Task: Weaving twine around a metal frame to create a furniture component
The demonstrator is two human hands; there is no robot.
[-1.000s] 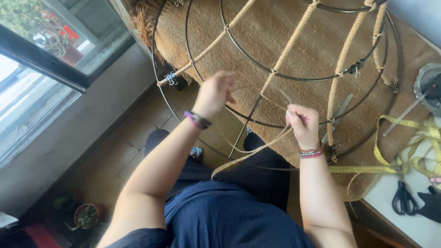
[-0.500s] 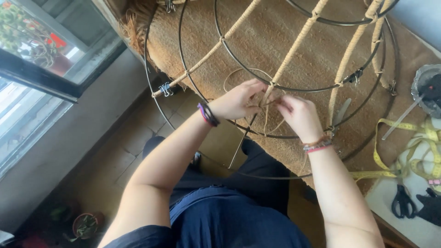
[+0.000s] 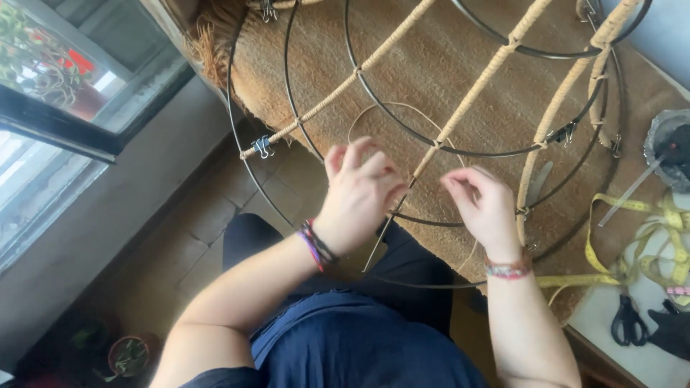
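A large wire frame [image 3: 287, 86] of dark metal rings stands over my lap, with several spokes wrapped in tan cord. My left hand [image 3: 359, 194] pinches a thin tan cord [image 3: 381, 108] at a half-wrapped spoke [image 3: 474, 90], where the wrapping ends and bare wire goes on below. The cord loops up in an arc above my fingers. My right hand [image 3: 485, 205] is just right of the same spoke, thumb and fingers closed on the cord's other part. Both wrists wear beaded bracelets.
A woven tan rug [image 3: 431, 65] lies under the frame. A binder clip [image 3: 262, 146] grips the outer ring at left. At right are a yellow tape measure [image 3: 632, 251], black scissors [image 3: 629, 320] and a round dish [image 3: 668, 144]. A window [image 3: 50, 86] is at left.
My hands came in from a wide pull to the spoke. Since half a second ago they have slid slightly down the spoke, and the cord loop has risen above my left hand.
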